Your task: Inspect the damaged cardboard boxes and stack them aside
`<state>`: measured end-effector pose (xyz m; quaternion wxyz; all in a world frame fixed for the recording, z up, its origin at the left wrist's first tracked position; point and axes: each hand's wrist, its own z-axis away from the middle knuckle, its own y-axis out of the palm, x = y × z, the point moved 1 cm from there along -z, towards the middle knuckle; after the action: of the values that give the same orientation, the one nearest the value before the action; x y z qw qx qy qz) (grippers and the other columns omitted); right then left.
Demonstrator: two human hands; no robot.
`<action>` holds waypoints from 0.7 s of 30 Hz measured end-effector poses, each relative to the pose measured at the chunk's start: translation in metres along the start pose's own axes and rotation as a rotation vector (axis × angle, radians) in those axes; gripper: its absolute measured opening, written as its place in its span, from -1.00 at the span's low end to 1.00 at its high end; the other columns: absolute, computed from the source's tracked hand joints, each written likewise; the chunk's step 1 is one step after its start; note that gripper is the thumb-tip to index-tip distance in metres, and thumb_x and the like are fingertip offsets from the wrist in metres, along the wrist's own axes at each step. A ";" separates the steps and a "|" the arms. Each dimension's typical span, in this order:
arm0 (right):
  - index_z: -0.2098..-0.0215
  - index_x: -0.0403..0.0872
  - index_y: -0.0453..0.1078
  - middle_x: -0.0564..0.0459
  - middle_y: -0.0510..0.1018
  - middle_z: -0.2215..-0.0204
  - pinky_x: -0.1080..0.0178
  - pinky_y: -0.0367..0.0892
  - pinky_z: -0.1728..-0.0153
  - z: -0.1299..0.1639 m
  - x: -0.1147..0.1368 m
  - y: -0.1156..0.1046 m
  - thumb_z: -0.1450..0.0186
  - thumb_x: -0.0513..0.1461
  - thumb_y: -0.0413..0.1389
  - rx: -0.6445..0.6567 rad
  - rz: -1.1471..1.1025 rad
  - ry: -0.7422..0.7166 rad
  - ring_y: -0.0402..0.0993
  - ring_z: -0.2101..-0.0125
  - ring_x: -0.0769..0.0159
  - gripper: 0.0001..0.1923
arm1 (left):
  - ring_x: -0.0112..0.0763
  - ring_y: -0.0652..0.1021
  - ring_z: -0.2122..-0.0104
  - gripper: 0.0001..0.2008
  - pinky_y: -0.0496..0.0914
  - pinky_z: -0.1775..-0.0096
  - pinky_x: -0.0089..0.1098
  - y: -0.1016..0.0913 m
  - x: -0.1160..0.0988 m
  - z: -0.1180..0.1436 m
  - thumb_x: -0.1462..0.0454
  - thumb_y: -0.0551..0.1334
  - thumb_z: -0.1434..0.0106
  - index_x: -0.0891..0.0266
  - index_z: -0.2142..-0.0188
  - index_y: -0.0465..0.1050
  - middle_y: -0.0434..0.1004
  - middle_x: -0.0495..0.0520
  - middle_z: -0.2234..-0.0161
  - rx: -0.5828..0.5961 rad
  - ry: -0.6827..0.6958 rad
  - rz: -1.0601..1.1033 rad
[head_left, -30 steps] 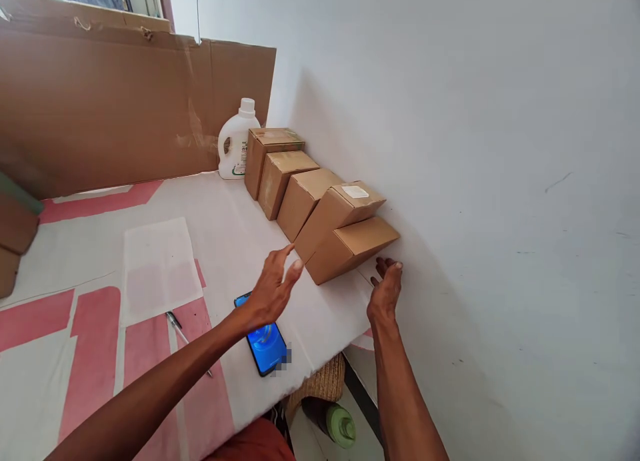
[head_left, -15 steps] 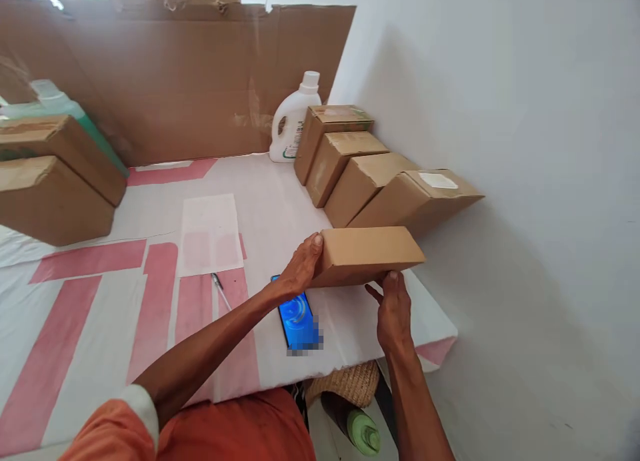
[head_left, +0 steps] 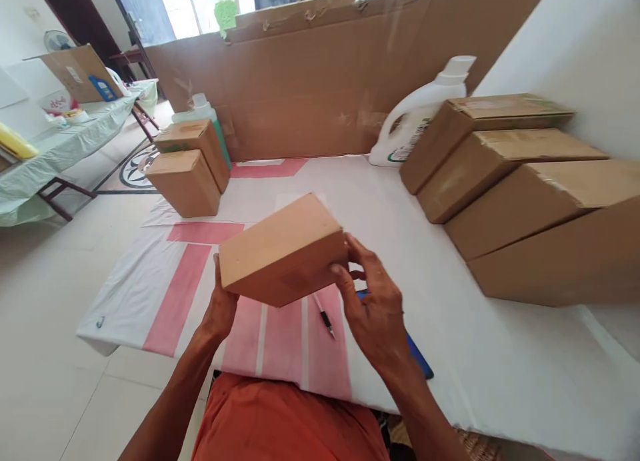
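Observation:
A plain brown cardboard box (head_left: pixel 283 251) is held tilted above the table between my two hands. My left hand (head_left: pixel 221 308) grips its left end, most of the fingers hidden behind and under it. At the right end, my right hand (head_left: pixel 373 301) has its thumb on the near side and fingers round the corner. Below the box lies a pen (head_left: pixel 326 321) on the pink-striped white cloth (head_left: pixel 180 294). A blue-screened phone (head_left: pixel 419 356) shows partly from under my right forearm. The paper sheet behind the box is mostly hidden.
Several cardboard boxes (head_left: pixel 505 181) lean in a row at the right, beside a white jug (head_left: pixel 423 118). Two boxes (head_left: pixel 185 184) and a green liquid bottle (head_left: pixel 217 124) stand at the left. A tall cardboard panel (head_left: pixel 310 88) closes off the back. Another table (head_left: pixel 85 131) stands far left.
The box has moved from near the right-hand row to over the middle of the striped cloth, still in both hands. My view has turned left, showing the floor and another table.

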<state>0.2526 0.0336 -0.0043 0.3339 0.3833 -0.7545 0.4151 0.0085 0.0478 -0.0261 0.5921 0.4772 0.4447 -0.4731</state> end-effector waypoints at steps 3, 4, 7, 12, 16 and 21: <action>-0.37 0.03 0.39 -0.17 0.60 -0.21 -0.11 0.56 -0.10 0.028 -0.006 0.045 -0.55 -0.03 0.11 0.154 -0.163 0.099 0.58 -0.11 0.02 -0.52 | 0.04 0.32 -0.48 -0.16 0.24 -0.46 0.01 -0.055 0.021 0.025 -0.39 0.00 -0.41 0.10 -0.33 0.49 0.60 0.15 -0.28 -0.204 -0.039 -0.136; -0.36 0.03 0.40 -0.18 0.58 -0.24 -0.13 0.53 -0.14 0.037 -0.008 0.058 -0.54 -0.04 0.10 0.200 -0.205 0.128 0.55 -0.17 0.01 -0.53 | 0.05 0.32 -0.48 -0.19 0.26 -0.45 0.02 -0.067 0.026 0.032 -0.36 0.01 -0.42 0.12 -0.31 0.50 0.62 0.17 -0.27 -0.241 -0.045 -0.172; -0.33 0.04 0.42 -0.17 0.56 -0.26 -0.12 0.51 -0.16 0.058 -0.016 0.085 -0.53 -0.03 0.10 0.297 -0.285 0.202 0.50 -0.23 0.00 -0.54 | 0.10 0.31 -0.47 -0.31 0.33 -0.39 0.04 -0.086 0.034 0.046 -0.26 0.08 -0.45 0.15 -0.21 0.58 0.66 0.22 -0.20 -0.260 -0.060 -0.218; -0.27 -0.04 0.44 -0.23 0.61 -0.17 -0.07 0.50 -0.10 0.070 -0.031 0.098 -0.52 0.02 0.04 0.356 -0.286 0.294 0.57 -0.13 0.00 -0.51 | 0.25 0.49 -0.28 -0.43 0.42 -0.27 0.11 -0.087 0.040 0.053 -0.24 0.25 -0.31 0.20 0.14 0.66 0.73 0.29 -0.01 -0.250 -0.042 -0.269; -0.20 -0.04 0.48 -0.21 0.65 -0.10 -0.03 0.47 -0.07 0.069 -0.034 0.094 -0.51 0.08 0.04 0.394 -0.270 0.354 0.59 -0.05 0.00 -0.50 | 0.09 0.63 0.08 -0.40 0.54 -0.02 0.02 -0.083 0.042 0.063 -0.32 0.22 -0.30 0.15 0.37 0.54 0.67 0.20 0.30 -0.243 -0.049 -0.274; -0.16 -0.06 0.51 -0.05 0.65 0.20 0.14 0.41 0.20 0.064 -0.021 0.093 -0.51 0.14 0.04 0.448 -0.282 0.410 0.55 0.23 0.12 -0.46 | -0.08 0.63 0.13 -0.24 0.58 0.07 -0.14 -0.068 0.024 0.075 -0.42 -0.02 -0.39 0.17 0.23 0.53 0.64 0.14 0.29 -0.246 -0.014 -0.241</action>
<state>0.1714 0.0170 -0.0837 0.4404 0.4565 -0.5012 0.5886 -0.0488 -0.0362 -0.0481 0.5880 0.3411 0.5490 -0.4863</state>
